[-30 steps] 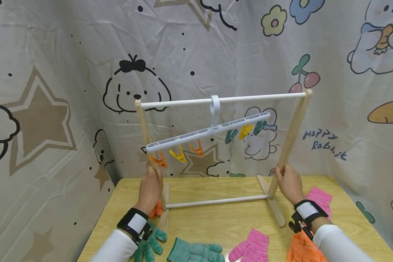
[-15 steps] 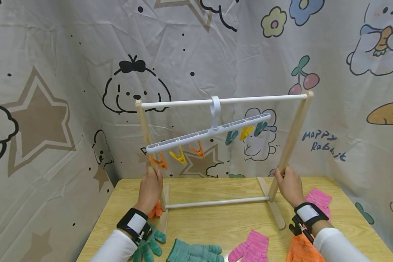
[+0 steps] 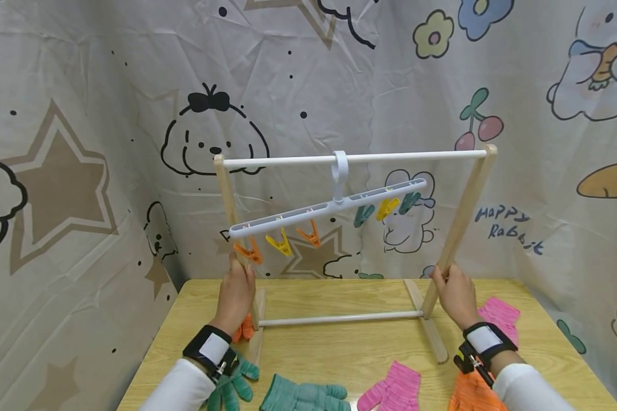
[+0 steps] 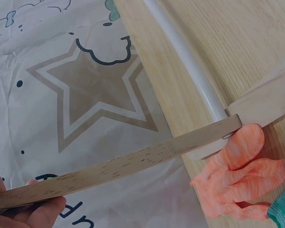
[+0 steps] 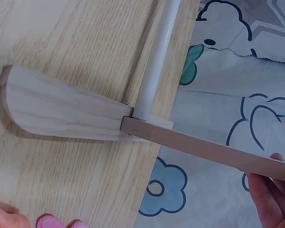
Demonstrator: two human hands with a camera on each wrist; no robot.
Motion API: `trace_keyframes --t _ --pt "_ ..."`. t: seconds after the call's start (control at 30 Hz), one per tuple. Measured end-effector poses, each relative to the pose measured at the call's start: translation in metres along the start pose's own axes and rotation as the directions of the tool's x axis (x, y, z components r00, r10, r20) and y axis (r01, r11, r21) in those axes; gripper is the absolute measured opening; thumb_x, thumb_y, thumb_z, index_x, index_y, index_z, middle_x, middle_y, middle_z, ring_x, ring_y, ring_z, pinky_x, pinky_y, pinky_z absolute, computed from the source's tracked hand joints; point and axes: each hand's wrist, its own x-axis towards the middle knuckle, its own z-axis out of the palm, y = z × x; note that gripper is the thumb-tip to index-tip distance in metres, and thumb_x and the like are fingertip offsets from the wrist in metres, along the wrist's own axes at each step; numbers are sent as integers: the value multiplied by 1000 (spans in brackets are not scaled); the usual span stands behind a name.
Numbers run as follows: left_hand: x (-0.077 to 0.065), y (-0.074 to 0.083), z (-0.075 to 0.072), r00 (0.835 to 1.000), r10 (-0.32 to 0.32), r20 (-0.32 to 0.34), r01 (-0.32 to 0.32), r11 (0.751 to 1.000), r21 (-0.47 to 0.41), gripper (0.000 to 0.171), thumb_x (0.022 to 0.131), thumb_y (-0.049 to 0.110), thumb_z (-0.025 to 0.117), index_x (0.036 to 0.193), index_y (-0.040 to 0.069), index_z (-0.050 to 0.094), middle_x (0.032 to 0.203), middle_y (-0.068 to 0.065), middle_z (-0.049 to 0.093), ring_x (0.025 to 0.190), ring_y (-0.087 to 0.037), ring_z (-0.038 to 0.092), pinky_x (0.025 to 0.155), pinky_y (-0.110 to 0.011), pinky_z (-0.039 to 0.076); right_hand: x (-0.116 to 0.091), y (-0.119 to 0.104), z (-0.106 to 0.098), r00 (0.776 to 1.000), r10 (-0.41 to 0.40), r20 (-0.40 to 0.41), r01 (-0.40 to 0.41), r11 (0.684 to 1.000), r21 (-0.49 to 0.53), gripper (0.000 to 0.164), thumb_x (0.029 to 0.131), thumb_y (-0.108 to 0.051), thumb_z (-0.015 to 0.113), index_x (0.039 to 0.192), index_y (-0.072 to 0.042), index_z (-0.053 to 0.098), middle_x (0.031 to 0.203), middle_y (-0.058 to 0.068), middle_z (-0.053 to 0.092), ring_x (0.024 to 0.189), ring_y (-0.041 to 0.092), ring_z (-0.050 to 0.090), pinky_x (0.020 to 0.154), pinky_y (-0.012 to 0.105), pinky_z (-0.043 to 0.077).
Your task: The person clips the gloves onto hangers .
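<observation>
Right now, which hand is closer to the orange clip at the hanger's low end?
Left. The left hand holds the left post just below that orange clip; the right hand is farther off, holding the right post.

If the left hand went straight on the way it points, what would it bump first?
Besides the wooden post it grips, the left hand would probably meet the lowest orange clip, just above in the head view, though depth is unclear.
</observation>
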Motion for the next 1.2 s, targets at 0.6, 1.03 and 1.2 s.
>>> trace_keyframes --t 0.6,1.03,1.2 --pt "4 1 2 1000 -9 -24 9 1000 -16 41 107 15 43 140 -6 31 85 -24 62 71 -36 68 55 -44 51 -6 -1 -2 1000 -1 -4 1 1000 2 27 103 -19 53 91 2 64 89 25 75 71 35 68 56 40 47" --pt "5 2 2 1000 -17 -16 16 999 -28 44 108 17 42 144 -5 28 80 -17 59 64 -27 61 52 -36 46 -9 -1 -3 1000 5 -1 -5 1000 -6 29 104 -20 52 88 3 63 91 25 75 71 37 69 54 39 48" --pt "7 2 3 1000 -14 -19 14 999 -38 42 108 16 43 143 -4 30 82 -19 60 65 -28 62 52 -37 47 -10 -2 -4 1000 14 -1 -14 1000 -5 30 104 -21 52 91 3 65 89 25 74 69 35 68 54 37 46"
